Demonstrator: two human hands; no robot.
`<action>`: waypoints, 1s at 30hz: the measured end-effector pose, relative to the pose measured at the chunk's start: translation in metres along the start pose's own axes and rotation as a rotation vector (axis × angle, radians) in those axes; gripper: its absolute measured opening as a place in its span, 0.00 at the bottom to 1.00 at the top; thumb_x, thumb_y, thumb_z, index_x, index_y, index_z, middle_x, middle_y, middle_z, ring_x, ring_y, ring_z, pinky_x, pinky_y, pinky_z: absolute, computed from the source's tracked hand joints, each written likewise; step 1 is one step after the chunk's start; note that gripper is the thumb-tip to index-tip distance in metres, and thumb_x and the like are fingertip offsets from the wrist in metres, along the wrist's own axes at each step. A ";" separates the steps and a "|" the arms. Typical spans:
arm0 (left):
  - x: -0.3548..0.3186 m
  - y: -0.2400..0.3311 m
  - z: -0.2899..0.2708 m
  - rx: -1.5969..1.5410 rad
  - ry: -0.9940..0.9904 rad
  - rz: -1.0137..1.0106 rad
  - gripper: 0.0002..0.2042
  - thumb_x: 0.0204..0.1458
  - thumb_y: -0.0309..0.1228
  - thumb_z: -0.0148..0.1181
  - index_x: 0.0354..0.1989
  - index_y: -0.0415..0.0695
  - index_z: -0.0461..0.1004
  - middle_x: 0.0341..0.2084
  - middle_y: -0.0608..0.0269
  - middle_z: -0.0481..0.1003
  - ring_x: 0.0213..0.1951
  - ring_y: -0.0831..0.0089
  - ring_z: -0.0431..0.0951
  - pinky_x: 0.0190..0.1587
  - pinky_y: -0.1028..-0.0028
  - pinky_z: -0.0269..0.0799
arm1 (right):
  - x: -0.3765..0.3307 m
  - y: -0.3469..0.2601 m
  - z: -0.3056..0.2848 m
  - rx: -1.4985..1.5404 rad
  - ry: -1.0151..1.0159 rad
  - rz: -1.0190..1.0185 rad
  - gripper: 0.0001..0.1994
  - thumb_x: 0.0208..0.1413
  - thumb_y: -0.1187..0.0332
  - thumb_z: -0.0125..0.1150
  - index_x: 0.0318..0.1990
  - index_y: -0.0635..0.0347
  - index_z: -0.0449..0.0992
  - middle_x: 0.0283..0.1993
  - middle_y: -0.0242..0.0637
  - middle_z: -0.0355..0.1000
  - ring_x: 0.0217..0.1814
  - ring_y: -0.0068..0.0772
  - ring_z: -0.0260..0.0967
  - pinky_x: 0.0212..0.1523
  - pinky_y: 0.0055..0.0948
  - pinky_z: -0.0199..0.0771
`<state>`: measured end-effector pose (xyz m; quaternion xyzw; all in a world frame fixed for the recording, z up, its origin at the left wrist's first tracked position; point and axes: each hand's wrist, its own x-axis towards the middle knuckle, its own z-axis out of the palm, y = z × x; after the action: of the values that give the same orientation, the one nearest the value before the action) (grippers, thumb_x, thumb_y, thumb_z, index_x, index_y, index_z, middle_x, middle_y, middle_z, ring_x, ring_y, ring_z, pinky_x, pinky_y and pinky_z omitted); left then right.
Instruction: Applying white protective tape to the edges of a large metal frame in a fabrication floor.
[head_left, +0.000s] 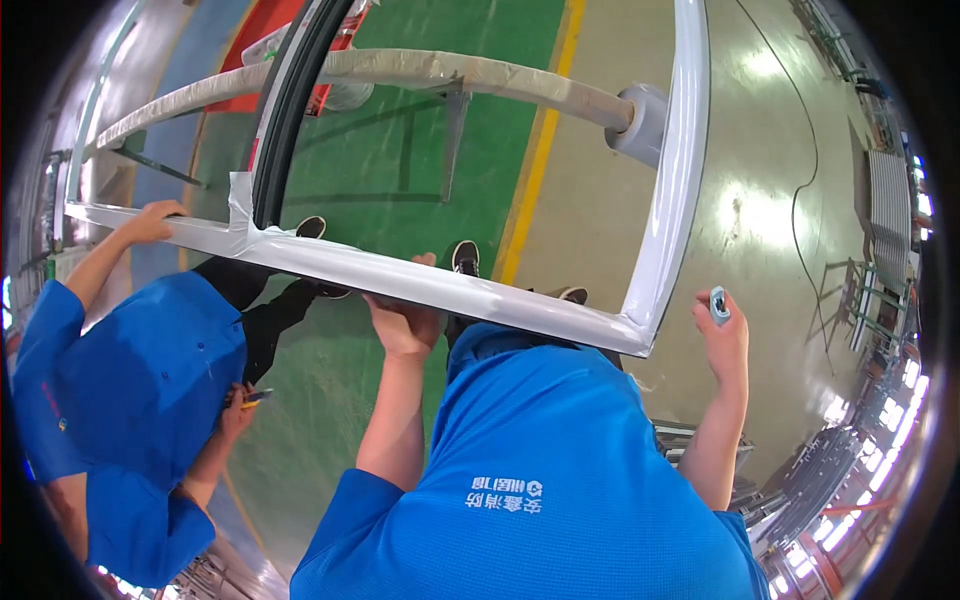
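A large window frame (455, 288) wrapped in white film runs across in front of me, with its near right corner just beyond my body. My left hand (405, 325) is closed round the near rail from below, the fingertips showing over its far side. To the right of that corner, apart from the frame, my right hand (727, 330) is closed on a small light-blue tool (718, 306). Its end points up and looks dark inside; I cannot tell its exact kind. A dark gasketed upright (280, 130) meets the near rail, where loose film (241, 215) sticks up.
At left, a co-worker in blue (140, 340) has one hand (158, 222) on the rail and a yellow cutter (255, 399) in the other. A wrapped support bar (400, 66) carries a grey roll (640, 125). Beyond stands a red bin (318, 98); a cable (815, 150) crosses the floor.
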<state>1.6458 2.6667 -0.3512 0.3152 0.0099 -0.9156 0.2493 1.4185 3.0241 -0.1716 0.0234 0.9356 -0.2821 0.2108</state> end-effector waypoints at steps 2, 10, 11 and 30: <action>-0.018 -0.031 0.013 -0.034 0.007 -0.096 0.25 0.59 0.53 0.45 0.50 0.43 0.73 0.52 0.48 0.72 0.57 0.52 0.69 0.60 0.53 0.66 | 0.002 0.013 -0.014 -0.025 -0.002 0.045 0.08 0.55 0.70 0.61 0.41 0.61 0.77 0.29 0.26 0.70 0.30 0.17 0.64 0.33 0.22 0.66; -0.062 -0.183 0.010 -0.034 0.087 -0.191 0.27 0.59 0.54 0.44 0.44 0.40 0.76 0.40 0.49 0.79 0.50 0.52 0.76 0.61 0.52 0.66 | 0.024 0.159 -0.077 0.058 0.053 0.038 0.08 0.52 0.70 0.62 0.39 0.59 0.78 0.28 0.28 0.71 0.32 0.18 0.67 0.37 0.25 0.70; -0.066 -0.197 0.002 -0.007 0.125 -0.211 0.28 0.58 0.56 0.44 0.45 0.42 0.76 0.42 0.49 0.79 0.51 0.51 0.75 0.59 0.50 0.68 | 0.029 0.180 -0.084 0.078 0.059 0.044 0.07 0.51 0.70 0.62 0.38 0.59 0.78 0.28 0.28 0.71 0.31 0.19 0.67 0.36 0.25 0.69; -0.123 -0.295 0.103 1.512 0.298 -1.108 0.33 0.61 0.52 0.33 0.26 0.35 0.76 0.24 0.49 0.79 0.26 0.60 0.80 0.32 0.62 0.75 | 0.191 0.297 -0.193 -0.257 0.344 -0.360 0.12 0.55 0.62 0.64 0.41 0.60 0.78 0.34 0.36 0.73 0.32 0.30 0.69 0.39 0.33 0.73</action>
<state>1.5333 2.9623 -0.2383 0.4572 -0.4058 -0.6179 -0.4946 1.2195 3.3628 -0.2576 -0.1224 0.9749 -0.1861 -0.0033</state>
